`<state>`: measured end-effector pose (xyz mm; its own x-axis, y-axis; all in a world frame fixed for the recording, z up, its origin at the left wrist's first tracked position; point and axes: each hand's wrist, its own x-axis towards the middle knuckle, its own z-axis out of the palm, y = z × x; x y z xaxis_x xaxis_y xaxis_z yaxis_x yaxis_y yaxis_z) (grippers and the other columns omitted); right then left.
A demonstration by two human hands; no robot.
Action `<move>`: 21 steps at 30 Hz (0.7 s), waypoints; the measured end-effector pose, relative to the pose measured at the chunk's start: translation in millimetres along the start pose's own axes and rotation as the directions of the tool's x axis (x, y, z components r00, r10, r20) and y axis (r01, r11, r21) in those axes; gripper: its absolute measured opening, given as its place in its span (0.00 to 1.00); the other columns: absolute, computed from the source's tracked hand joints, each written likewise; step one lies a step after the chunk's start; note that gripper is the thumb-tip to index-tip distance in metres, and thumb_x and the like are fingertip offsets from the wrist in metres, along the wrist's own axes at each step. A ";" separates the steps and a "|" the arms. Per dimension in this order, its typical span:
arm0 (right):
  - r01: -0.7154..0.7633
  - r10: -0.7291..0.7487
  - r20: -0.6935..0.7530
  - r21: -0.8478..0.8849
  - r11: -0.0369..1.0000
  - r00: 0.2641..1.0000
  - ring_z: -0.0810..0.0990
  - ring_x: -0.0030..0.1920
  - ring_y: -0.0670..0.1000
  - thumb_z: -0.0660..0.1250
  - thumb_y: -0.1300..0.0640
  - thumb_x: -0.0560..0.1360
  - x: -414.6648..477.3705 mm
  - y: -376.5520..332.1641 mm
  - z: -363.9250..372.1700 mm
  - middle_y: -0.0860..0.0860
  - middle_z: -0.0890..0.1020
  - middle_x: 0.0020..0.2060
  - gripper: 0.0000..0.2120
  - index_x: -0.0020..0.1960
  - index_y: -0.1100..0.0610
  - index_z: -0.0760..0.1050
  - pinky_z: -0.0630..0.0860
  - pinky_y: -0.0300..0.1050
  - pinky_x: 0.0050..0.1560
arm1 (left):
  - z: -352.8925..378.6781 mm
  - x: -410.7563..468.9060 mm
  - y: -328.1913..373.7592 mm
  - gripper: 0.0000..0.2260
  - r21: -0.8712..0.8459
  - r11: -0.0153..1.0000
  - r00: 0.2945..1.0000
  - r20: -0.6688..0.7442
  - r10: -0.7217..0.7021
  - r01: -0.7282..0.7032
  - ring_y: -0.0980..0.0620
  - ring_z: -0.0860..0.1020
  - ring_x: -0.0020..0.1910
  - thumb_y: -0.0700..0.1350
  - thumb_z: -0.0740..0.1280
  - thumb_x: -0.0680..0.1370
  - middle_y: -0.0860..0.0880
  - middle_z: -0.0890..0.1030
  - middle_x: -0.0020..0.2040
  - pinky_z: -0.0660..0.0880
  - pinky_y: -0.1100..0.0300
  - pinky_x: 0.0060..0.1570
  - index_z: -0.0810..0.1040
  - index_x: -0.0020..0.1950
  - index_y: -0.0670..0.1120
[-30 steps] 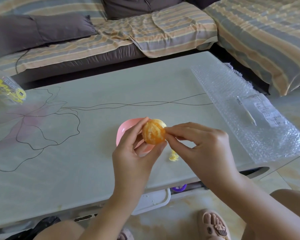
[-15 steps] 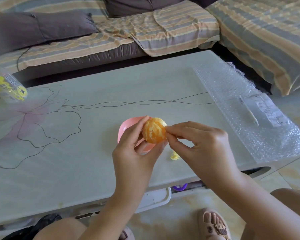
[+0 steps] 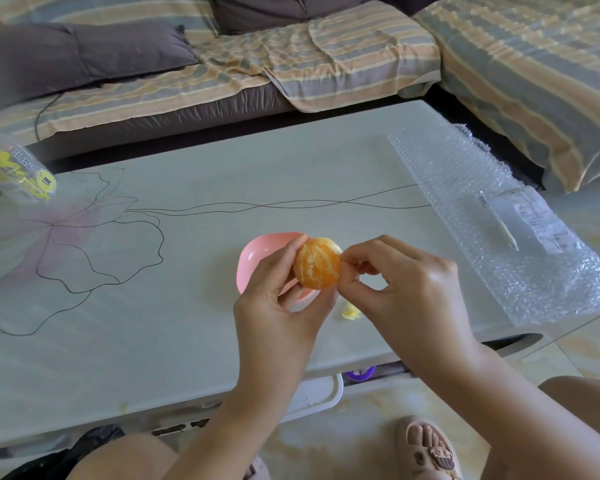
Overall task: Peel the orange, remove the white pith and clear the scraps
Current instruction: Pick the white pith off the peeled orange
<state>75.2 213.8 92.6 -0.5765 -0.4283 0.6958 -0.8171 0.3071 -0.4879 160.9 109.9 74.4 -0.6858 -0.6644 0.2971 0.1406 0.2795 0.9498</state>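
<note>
A person's left hand (image 3: 278,306) grips the peeled orange (image 3: 317,268) between thumb and fingers, above a pink bowl (image 3: 257,258) on the worktop (image 3: 153,341). The right hand (image 3: 406,292) pinches the fruit's right edge, apparently at a strand of white pith. A yellowish scrap (image 3: 350,311) lies near the bowl.
</note>
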 end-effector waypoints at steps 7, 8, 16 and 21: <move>-0.252 0.214 0.172 0.246 0.936 0.962 0.79 0.35 0.45 0.72 0.64 0.67 10.5 0.5 -11.3 0.44 0.80 0.30 0.08 0.36 0.51 0.80 0.73 0.31 0.37 | -0.6 0.3 2.6 0.24 -0.083 0.995 0.998 0.039 -0.045 0.048 0.48 0.81 0.56 0.41 0.77 0.68 0.48 0.82 0.57 0.76 0.52 0.59 0.78 0.62 0.44; -0.278 0.228 0.197 0.280 0.919 0.954 0.80 0.36 0.44 0.72 0.64 0.67 11.8 1.5 -13.4 0.44 0.81 0.31 0.08 0.36 0.51 0.81 0.73 0.29 0.39 | -0.9 1.0 3.4 0.23 -0.108 0.992 0.997 0.043 -0.058 0.062 0.49 0.81 0.56 0.38 0.76 0.68 0.48 0.82 0.57 0.77 0.53 0.59 0.78 0.62 0.44; -0.207 0.162 0.167 0.310 0.928 0.973 0.82 0.37 0.41 0.75 0.62 0.68 7.4 0.4 -15.4 0.45 0.84 0.36 0.05 0.42 0.54 0.84 0.78 0.34 0.41 | 0.7 3.4 3.5 0.25 -0.104 0.995 1.000 -0.010 -0.015 0.013 0.49 0.80 0.57 0.33 0.77 0.66 0.46 0.82 0.57 0.77 0.50 0.58 0.78 0.60 0.49; -0.138 0.131 0.058 0.157 0.978 0.990 0.81 0.34 0.43 0.71 0.61 0.68 0.1 -5.8 -9.9 0.46 0.83 0.33 0.04 0.41 0.56 0.84 0.77 0.42 0.36 | 3.0 1.7 3.9 0.22 0.093 0.986 0.987 -0.064 0.146 -0.140 0.49 0.79 0.59 0.46 0.75 0.68 0.58 0.79 0.56 0.77 0.52 0.56 0.77 0.61 0.54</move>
<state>79.9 220.3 100.7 -0.6777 -0.4330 0.5944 -0.7200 0.2263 -0.6561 158.2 111.9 78.3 -0.6110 -0.6590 0.4385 0.1680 0.4334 0.8854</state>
